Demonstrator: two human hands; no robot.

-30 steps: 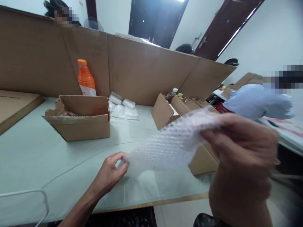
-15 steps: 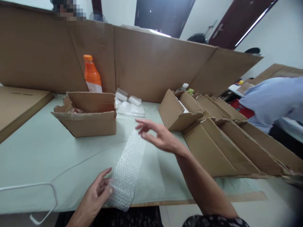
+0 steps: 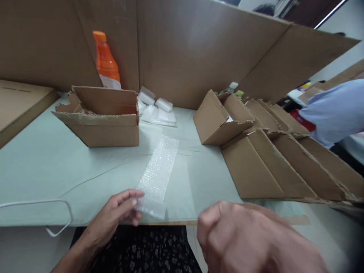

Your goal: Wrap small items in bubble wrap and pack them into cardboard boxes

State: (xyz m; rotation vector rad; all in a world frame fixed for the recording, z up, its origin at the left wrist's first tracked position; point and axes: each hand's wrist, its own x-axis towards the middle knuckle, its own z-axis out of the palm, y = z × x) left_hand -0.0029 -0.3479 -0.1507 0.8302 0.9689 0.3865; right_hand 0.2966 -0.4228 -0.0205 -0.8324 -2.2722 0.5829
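Observation:
A strip of bubble wrap (image 3: 162, 163) lies on the pale green tabletop, running away from the front edge. Its near end is folded back over itself, pinched between the thumb and fingers of my left hand (image 3: 122, 208). My right hand (image 3: 244, 239) is raised close to the camera at lower right, off the strip. Its fingers are curled in and slightly blurred; the inside of the grip is hidden.
An open cardboard box (image 3: 110, 131) stands at left, with an orange bottle (image 3: 106, 60) behind it. White plastic packets (image 3: 159, 113) lie near the cardboard screen (image 3: 193, 53). Several cardboard bins (image 3: 256, 170) line the right, with a person's blue sleeve (image 3: 338, 110) beyond. A white wire frame (image 3: 68, 208) is front left.
My right hand has left the strip's far end and come back near the camera, its fingers now curled. My left hand has folded the near end over. The view has tilted down.

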